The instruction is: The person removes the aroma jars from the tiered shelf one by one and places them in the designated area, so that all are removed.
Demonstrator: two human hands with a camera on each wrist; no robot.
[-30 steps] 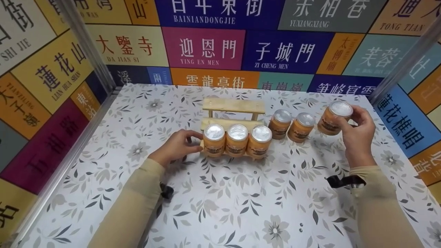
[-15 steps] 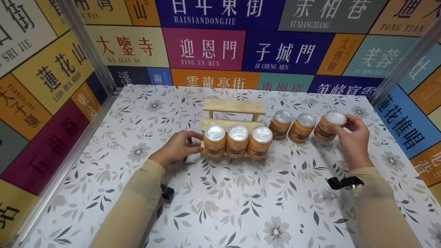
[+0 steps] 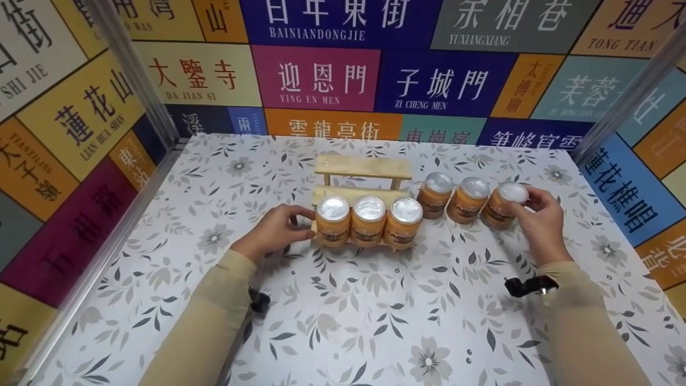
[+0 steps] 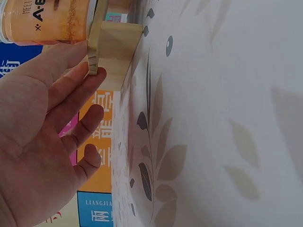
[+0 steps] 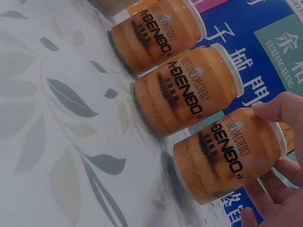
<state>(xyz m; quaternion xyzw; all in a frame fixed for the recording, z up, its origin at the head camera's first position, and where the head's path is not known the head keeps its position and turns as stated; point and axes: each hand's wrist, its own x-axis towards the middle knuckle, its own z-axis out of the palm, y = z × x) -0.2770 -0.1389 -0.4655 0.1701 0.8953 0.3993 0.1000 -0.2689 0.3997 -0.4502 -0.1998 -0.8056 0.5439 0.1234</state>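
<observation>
My right hand [image 3: 542,225] grips an orange can [image 3: 499,212] with a silver lid near its top, thumb at the front and fingers behind. In the right wrist view this can [image 5: 222,158] stands on or just above the cloth, beside two matching cans, a middle can [image 3: 467,206] and a left can [image 3: 435,199]. My left hand [image 3: 276,228] pinches the left end of a light wooden rack [image 3: 363,166] between thumb and fingers. The left wrist view shows the rack's board end [image 4: 94,56] there. Three more orange cans [image 3: 368,225] sit upright in the rack's front row.
A white cloth [image 3: 343,321] with grey leaves and flowers covers the table. Walls with coloured sign panels [image 3: 316,78] close off the back and both sides. The rack's rear tier and raised top bar stand behind the front cans.
My right hand has brought its can left and down, from apart on the right to the end of the row of two cans. My left hand has stayed on the rack.
</observation>
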